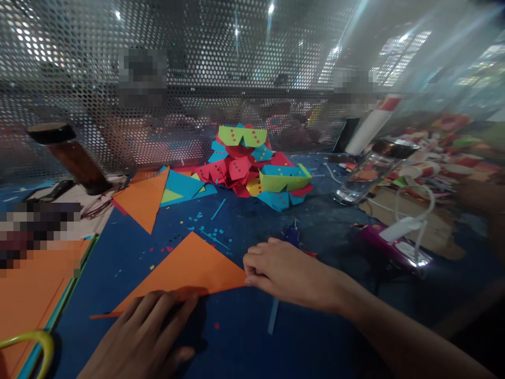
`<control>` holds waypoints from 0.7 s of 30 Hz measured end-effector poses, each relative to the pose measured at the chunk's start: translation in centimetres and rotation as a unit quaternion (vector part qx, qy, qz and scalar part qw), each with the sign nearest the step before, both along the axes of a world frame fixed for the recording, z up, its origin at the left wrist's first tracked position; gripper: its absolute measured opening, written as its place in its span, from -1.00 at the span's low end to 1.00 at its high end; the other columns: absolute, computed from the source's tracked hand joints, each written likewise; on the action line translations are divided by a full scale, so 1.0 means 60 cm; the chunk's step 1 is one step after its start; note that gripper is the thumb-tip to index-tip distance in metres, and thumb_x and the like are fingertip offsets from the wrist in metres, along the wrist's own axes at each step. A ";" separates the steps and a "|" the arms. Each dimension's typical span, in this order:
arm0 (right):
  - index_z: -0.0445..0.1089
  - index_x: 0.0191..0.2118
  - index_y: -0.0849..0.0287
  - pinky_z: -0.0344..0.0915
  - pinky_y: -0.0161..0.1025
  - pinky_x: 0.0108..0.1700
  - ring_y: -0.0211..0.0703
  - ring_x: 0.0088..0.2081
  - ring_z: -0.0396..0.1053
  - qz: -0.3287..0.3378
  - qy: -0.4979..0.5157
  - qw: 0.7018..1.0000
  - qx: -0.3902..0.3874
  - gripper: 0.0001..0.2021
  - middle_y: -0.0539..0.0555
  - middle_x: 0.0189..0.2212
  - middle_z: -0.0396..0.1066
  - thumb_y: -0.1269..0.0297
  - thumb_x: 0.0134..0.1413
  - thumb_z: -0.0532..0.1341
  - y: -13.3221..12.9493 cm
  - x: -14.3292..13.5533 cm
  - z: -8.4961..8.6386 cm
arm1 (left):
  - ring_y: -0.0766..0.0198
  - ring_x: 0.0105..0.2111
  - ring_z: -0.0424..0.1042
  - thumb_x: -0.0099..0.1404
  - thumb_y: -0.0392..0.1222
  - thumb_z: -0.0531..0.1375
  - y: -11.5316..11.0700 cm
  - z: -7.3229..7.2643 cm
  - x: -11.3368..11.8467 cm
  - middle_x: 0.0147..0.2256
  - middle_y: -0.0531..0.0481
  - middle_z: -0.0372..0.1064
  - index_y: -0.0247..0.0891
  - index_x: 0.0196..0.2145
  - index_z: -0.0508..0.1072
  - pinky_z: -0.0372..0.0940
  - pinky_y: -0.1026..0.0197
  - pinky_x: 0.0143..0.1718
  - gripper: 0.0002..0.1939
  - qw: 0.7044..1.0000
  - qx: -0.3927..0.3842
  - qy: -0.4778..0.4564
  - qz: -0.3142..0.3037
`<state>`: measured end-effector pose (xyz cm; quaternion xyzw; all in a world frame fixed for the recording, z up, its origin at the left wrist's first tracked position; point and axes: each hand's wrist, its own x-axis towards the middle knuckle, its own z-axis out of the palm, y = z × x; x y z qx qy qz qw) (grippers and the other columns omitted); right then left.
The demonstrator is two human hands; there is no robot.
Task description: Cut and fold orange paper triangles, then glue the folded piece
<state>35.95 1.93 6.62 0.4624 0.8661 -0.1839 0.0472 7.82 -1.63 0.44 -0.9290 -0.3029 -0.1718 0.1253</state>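
Observation:
An orange sheet of paper (189, 268), folded into a triangle, lies on the blue table with its peak pointing away from me. My left hand (145, 331) rests on the paper's near folded edge, fingers stretched out and slightly apart. At the right corner, my right hand (280, 268) has its fingers curled and closed on the paper's tip. Just behind that hand is a dark blue tool (292, 232), mostly hidden. Farther back, a second orange triangle (145, 197) leans over blue folded paper (181, 187).
Colourful folded paper pieces (240, 171) are piled at the back before a perforated metal screen (189, 63). A brown bottle (81, 160) stands left; a clear glass bottle (365, 171) and purple glue gun (394, 245) are right. Yellow scissor handles (47, 350) overlie stacked orange sheets (35, 295).

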 end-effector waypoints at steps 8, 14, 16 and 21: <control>0.33 -0.41 0.17 0.14 -0.06 -0.08 -0.15 -0.34 0.38 -0.017 -0.019 0.999 0.026 -0.83 -0.03 -0.38 0.45 0.29 0.20 0.25 -0.004 -0.001 0.003 | 0.22 -0.25 0.48 0.39 0.19 0.04 -0.006 -0.009 -0.008 -0.17 0.02 0.50 -0.11 0.12 0.35 0.35 0.24 -0.25 -0.51 0.999 -0.037 0.017 0.012; 0.30 -0.38 0.15 0.14 -0.09 -0.12 -0.15 -0.35 0.35 -0.021 -0.013 0.999 0.021 -0.86 -0.02 -0.39 0.42 0.33 0.17 0.26 -0.003 0.001 0.006 | 0.23 -0.29 0.47 0.42 0.17 -0.01 -0.003 -0.007 -0.006 -0.21 0.02 0.50 -0.11 0.10 0.37 0.34 0.23 -0.28 -0.54 0.999 -0.033 -0.002 0.008; 0.29 -0.37 0.16 0.13 -0.12 -0.15 -0.17 -0.35 0.35 -0.010 -0.013 1.000 0.016 -0.88 -0.02 -0.36 0.42 0.37 0.17 0.25 -0.003 0.003 0.007 | 0.23 -0.29 0.47 0.42 0.17 -0.02 -0.002 -0.007 -0.006 -0.21 0.02 0.50 -0.11 0.09 0.37 0.34 0.23 -0.27 -0.54 0.999 -0.033 0.000 0.006; 0.31 -0.32 0.16 0.11 -0.14 -0.13 -0.20 -0.31 0.36 0.015 0.000 1.000 0.003 -0.92 -0.02 -0.28 0.42 0.46 0.18 0.19 0.000 0.012 0.006 | 0.21 -0.26 0.46 0.42 0.17 -0.01 -0.004 -0.014 -0.010 -0.18 0.02 0.49 -0.09 0.11 0.35 0.33 0.22 -0.25 -0.54 0.999 -0.041 0.001 0.015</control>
